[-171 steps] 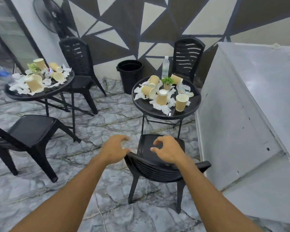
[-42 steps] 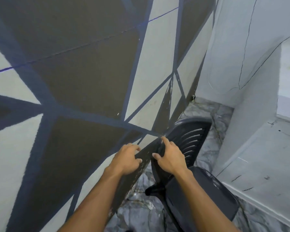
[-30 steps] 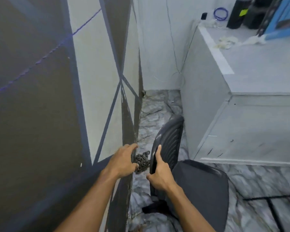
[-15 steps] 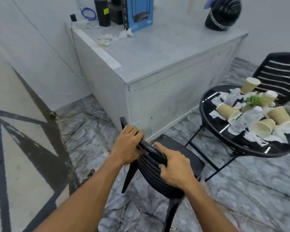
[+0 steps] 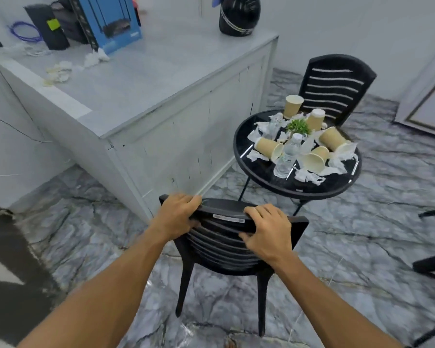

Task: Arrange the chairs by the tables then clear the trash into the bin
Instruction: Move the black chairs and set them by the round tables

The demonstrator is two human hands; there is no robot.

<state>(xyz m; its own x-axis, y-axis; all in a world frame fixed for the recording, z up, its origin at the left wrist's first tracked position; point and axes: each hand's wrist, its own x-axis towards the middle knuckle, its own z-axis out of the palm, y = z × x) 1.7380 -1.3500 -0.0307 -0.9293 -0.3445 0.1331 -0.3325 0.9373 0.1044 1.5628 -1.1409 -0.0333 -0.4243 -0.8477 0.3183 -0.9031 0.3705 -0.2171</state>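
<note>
The chair (image 5: 226,237) is now swinging round from the wall to face the table (image 5: 259,182). Left hand (image 5: 178,214) and right hand (image 5: 266,229) are gripping its backrest; next probably pushing it in beside the table.

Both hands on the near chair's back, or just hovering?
Touching. The head view shows the left hand and the right hand with fingers curled over the top rail of the chair, with no gap at either grip.
</note>
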